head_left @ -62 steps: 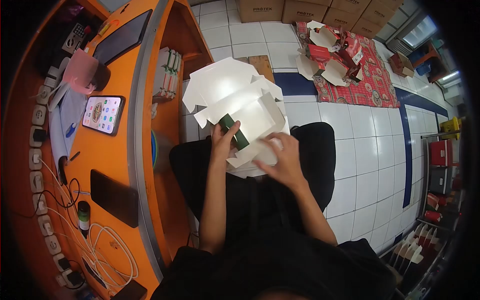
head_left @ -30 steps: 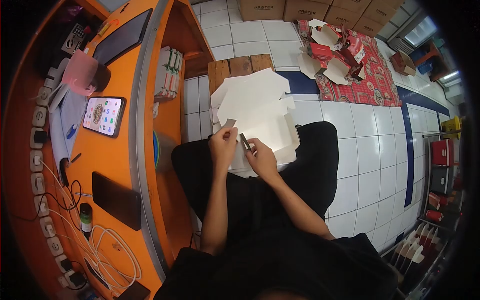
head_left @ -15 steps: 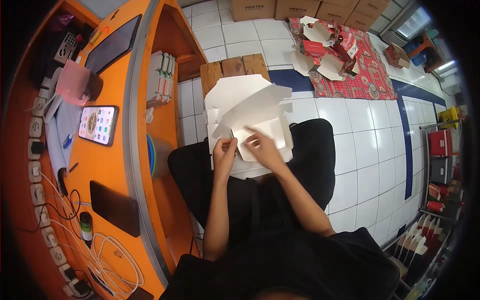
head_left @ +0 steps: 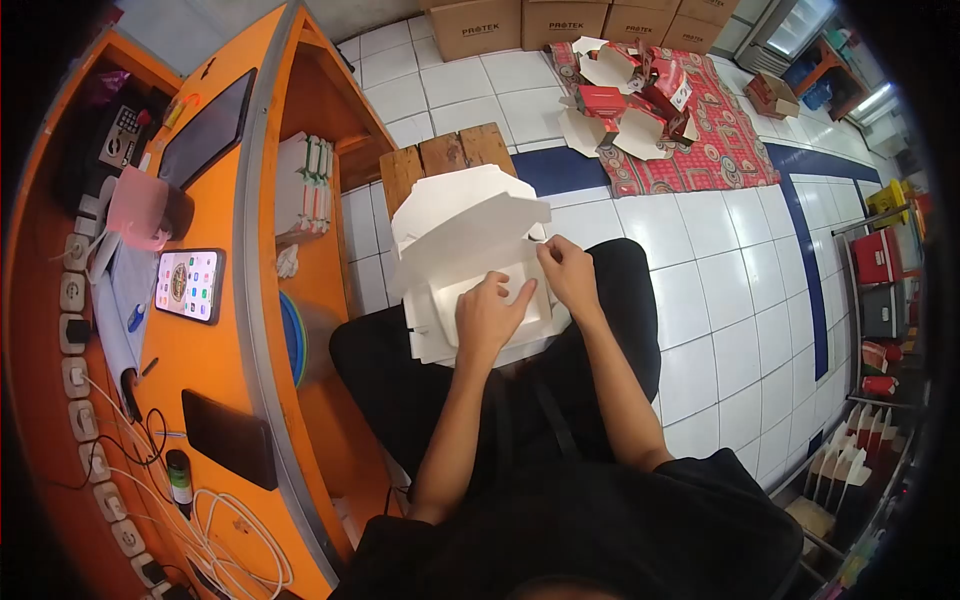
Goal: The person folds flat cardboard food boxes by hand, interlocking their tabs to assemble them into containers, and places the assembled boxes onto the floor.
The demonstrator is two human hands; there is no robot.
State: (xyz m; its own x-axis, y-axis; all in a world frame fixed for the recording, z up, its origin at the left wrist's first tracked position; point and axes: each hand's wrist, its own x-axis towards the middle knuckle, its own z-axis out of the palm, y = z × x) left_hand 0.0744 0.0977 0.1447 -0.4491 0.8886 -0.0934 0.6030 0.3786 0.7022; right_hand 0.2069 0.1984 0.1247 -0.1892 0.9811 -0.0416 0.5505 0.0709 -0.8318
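A partly folded white cardboard box (head_left: 465,237) lies in front of my lap, with its large back panel tilted up over the inside. My left hand (head_left: 490,315) is over the open inside of the box, thumb spread away from loosely bent fingers, and nothing shows between them. At the right side of the box, my right hand (head_left: 568,270) pinches the edge by a corner flap. The fingertips partly cover that corner. More white cardboard extends under the box, above a wooden bench (head_left: 430,158).
To the left stands an orange counter (head_left: 235,330) with a lit phone (head_left: 188,285), a dark tablet (head_left: 208,128) and cables. Red-and-white boxes (head_left: 640,130) lie on a patterned red mat (head_left: 730,150). Brown cartons (head_left: 478,28) line the back; a rack stands at right.
My right hand has moved from inside the box to its right edge and pinches there. My left hand has left the left edge and spread over the inside. The view has shifted slightly.
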